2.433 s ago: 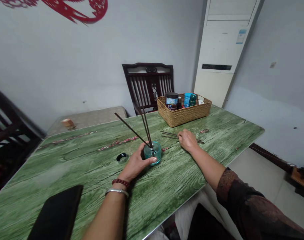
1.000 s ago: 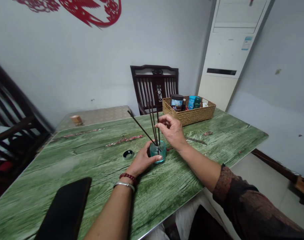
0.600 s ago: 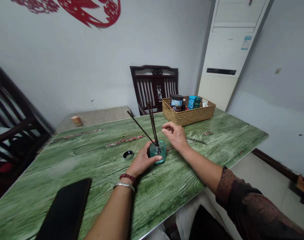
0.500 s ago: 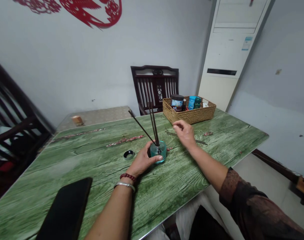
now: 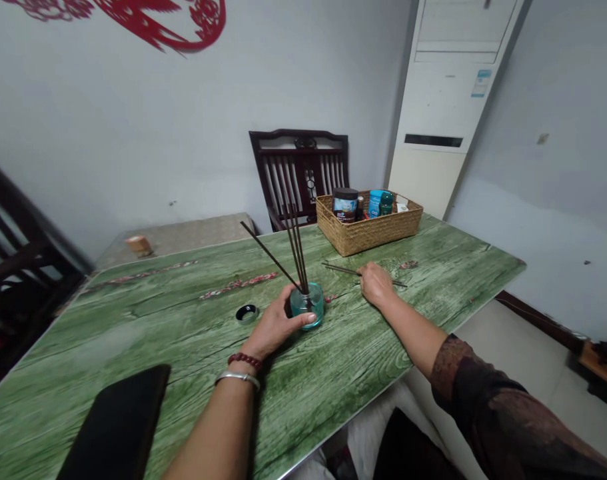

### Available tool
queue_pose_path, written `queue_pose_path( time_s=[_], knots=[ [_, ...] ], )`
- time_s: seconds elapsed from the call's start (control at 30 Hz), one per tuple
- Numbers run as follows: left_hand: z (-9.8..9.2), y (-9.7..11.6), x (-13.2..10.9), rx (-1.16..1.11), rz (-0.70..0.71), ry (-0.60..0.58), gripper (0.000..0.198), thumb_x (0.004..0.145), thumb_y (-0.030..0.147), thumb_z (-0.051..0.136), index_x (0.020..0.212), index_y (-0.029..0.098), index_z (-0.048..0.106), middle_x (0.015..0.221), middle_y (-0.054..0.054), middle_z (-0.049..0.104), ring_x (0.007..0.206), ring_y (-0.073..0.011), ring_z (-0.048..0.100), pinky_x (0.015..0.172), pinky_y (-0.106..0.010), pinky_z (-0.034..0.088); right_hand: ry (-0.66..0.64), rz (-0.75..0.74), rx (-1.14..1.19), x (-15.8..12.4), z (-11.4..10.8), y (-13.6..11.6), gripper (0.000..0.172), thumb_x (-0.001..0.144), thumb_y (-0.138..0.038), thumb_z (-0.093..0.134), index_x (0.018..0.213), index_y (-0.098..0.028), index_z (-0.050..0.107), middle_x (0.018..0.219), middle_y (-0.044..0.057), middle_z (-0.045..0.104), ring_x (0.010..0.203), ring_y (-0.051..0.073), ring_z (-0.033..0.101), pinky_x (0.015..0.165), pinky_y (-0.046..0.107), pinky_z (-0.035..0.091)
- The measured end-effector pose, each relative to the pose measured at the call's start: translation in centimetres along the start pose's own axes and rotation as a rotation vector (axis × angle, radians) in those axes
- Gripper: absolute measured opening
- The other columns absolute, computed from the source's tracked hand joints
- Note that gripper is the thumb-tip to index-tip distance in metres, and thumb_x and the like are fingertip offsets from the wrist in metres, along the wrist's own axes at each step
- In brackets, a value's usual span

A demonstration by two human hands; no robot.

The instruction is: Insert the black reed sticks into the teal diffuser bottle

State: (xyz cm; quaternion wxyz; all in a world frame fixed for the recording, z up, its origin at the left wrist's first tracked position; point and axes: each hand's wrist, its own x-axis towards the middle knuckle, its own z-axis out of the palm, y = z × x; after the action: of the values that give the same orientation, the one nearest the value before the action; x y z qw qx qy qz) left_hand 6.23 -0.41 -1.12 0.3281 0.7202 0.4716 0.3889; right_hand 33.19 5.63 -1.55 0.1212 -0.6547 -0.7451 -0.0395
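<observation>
My left hand (image 5: 278,323) is wrapped round a small teal glass diffuser bottle (image 5: 316,300) standing upright on the table. Several dark reed sticks (image 5: 297,257) rise from its neck, one leaning far to the left. To the right of the bottle, my right hand (image 5: 376,285) rests low over loose reed sticks (image 5: 340,268) lying on the tabletop. Its fingers are curled down and closed at the sticks; the fingertips are partly hidden. Left of the bottle lies a dark round cap ring (image 5: 246,313).
A wicker basket (image 5: 368,237) with jars and bottles stands behind my right hand on the green wood-patterned table (image 5: 333,393). A black phone (image 5: 116,420) lies front left. Beyond the table are a dark wooden chair (image 5: 303,177) and a small wooden cup-like object (image 5: 138,246).
My right hand has come down from above the table onto the loose reed sticks, its fingers closing at them. My left hand still holds the bottle. The view has shifted slightly.
</observation>
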Motion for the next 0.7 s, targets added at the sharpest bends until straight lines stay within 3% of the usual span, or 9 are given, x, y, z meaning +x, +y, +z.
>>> queue_pose_path(
  time_s=[0.23,0.47,0.7],
  knots=[
    [0.0,-0.6,0.1,-0.003,0.001,-0.018,0.075,0.071,0.050,0.079,0.133,0.017,0.053,0.123,-0.012,0.070,0.113,-0.0309,0.066,0.103,-0.046,0.048,0.056,-0.035,0.013,-0.3,-0.1,0.2,0.028,0.096,-0.023,0.051,0.109,-0.019,0.076,0.110,0.013,0.068,0.109,0.023,0.061,0.090,0.029,0.044],
    [0.0,-0.7,0.1,-0.015,-0.010,-0.010,0.077,0.070,0.048,0.080,0.136,0.017,0.053,0.123,-0.011,0.071,0.114,-0.0311,0.066,0.104,-0.046,0.048,-0.077,-0.001,0.002,-0.5,-1.0,0.9,0.029,0.095,-0.025,0.052,0.108,-0.020,0.078,0.113,0.014,0.073,0.107,0.024,0.067,0.085,0.028,0.046],
    [0.1,-0.8,0.2,0.001,-0.011,0.001,0.079,0.068,0.049,0.080,0.135,0.016,0.054,0.125,-0.013,0.069,0.114,-0.0317,0.065,0.104,-0.046,0.047,-0.199,-0.013,0.039,-0.5,-2.3,1.5,0.021,0.091,-0.028,0.058,0.098,-0.024,0.077,0.105,0.008,0.078,0.100,0.022,0.070,0.077,0.026,0.044]
  ],
)
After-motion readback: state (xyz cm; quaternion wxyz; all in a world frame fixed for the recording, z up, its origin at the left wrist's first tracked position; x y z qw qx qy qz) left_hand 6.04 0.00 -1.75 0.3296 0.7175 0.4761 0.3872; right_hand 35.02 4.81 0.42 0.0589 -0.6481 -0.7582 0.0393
